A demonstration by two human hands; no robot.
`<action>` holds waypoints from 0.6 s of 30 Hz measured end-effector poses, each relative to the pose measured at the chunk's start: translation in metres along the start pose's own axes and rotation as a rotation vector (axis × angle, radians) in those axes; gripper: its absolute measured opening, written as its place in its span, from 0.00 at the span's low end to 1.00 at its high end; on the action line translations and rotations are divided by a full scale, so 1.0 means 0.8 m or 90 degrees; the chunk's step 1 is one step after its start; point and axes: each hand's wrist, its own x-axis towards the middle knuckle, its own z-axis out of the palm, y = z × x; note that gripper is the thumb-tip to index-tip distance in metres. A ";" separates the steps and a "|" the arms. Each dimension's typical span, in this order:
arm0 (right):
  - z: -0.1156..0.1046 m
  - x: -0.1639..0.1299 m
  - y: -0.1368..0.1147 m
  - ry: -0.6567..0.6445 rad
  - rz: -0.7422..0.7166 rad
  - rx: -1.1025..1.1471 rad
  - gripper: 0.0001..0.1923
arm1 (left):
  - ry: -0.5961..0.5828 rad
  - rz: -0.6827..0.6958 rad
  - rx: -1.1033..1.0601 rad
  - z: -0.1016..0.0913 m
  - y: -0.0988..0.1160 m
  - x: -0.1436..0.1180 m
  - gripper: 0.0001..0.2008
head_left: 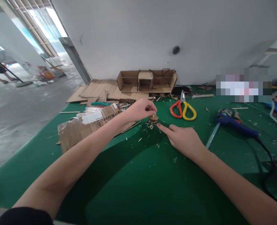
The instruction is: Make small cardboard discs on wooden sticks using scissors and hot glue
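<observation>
My left hand [145, 109] is closed in a pinch, thumb and fingertips on a short pale stick [153, 115]. Just under it is a small round cardboard disc [153, 119], and the stick's lower end meets the disc. My right hand [184, 139] stretches its index finger toward the tabletop close to the disc's right side; its other fingers are curled and nothing shows in them. Small pale shavings [151, 126] lie scattered around the disc, between and below my hands.
Red-and-yellow-handled scissors [182, 107] lie beyond my right hand. A blue glue gun [237, 124] with its glue stick and cable is at the right. Flattened cardboard [74, 134] lies left, and an open cardboard box structure [129, 82] stands against the wall on the green table [138, 187].
</observation>
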 end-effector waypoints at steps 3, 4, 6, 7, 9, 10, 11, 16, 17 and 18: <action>0.002 -0.001 -0.001 0.015 0.018 -0.007 0.28 | -0.004 0.009 -0.005 0.000 0.001 0.000 0.08; 0.002 0.000 -0.001 0.013 0.024 -0.003 0.28 | -0.003 0.010 -0.005 0.000 0.001 0.001 0.08; 0.002 0.002 -0.001 0.006 0.034 0.015 0.27 | 0.002 0.004 -0.003 0.001 0.000 0.001 0.07; 0.001 0.003 -0.001 0.003 0.040 0.027 0.27 | 0.004 -0.001 -0.002 0.002 -0.001 0.001 0.07; 0.000 0.005 -0.002 -0.006 0.041 0.058 0.26 | 0.006 -0.011 -0.004 0.002 -0.001 0.001 0.07; -0.001 0.005 -0.001 -0.013 0.037 0.070 0.25 | 0.004 -0.014 -0.006 0.003 -0.001 0.001 0.07; -0.002 0.006 -0.001 -0.021 0.030 0.080 0.25 | 0.003 -0.015 -0.007 0.003 0.000 0.001 0.08; -0.006 0.008 -0.001 -0.031 0.012 0.083 0.25 | 0.006 -0.006 0.008 0.003 0.005 0.000 0.07; -0.005 0.008 -0.001 -0.028 0.011 0.076 0.25 | 0.006 -0.005 0.009 0.002 0.005 -0.001 0.07; -0.003 0.007 -0.001 -0.021 0.013 0.067 0.25 | 0.006 -0.006 0.008 0.002 0.005 0.000 0.07</action>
